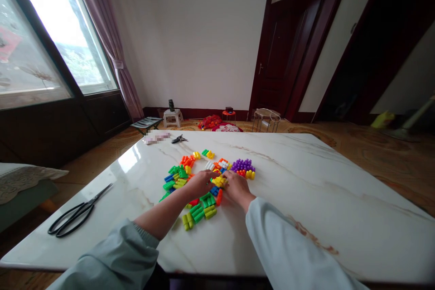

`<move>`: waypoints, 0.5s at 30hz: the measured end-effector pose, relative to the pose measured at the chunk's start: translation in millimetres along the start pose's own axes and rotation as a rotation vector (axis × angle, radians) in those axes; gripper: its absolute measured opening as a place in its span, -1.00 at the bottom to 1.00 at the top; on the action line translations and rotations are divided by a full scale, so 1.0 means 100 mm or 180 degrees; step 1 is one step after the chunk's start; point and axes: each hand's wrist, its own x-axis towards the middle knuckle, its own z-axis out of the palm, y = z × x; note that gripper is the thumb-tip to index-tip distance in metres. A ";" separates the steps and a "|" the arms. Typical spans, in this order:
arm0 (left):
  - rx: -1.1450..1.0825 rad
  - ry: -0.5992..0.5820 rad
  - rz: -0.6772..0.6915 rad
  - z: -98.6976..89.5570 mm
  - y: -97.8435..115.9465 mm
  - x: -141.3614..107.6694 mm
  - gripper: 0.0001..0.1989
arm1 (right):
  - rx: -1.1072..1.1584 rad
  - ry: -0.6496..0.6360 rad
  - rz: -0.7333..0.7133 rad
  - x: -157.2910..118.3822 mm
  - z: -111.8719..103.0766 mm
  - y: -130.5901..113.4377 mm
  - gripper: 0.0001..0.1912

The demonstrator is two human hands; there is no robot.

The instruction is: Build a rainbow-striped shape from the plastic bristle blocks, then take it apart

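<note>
Presently, a yellow block [219,181] is being flanked by the left hand [202,183] and the right hand [238,188], about equally near, well inside the edges of the tabletop [299,172]. Both hands are being held narrowly curved at it; whether it is being gripped cannot be told, nor its long axis.

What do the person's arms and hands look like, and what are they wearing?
The left hand and right hand show no gloves. The left sleeve and right sleeve are loose, plain, pale grey-green cloth. The left one has a gathered cuff.
</note>
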 end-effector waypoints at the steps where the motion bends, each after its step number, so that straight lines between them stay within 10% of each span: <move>1: 0.0013 -0.0019 -0.0020 0.00 0.00 0.00 -0.52 | 0.0033 0.0009 -0.0070 -0.01 0.01 -0.01 -0.63; 15: -0.0181 -0.0405 0.0052 0.12 -0.09 0.02 -0.49 | 0.0172 -0.0101 -0.0271 0.05 0.16 -0.09 -0.71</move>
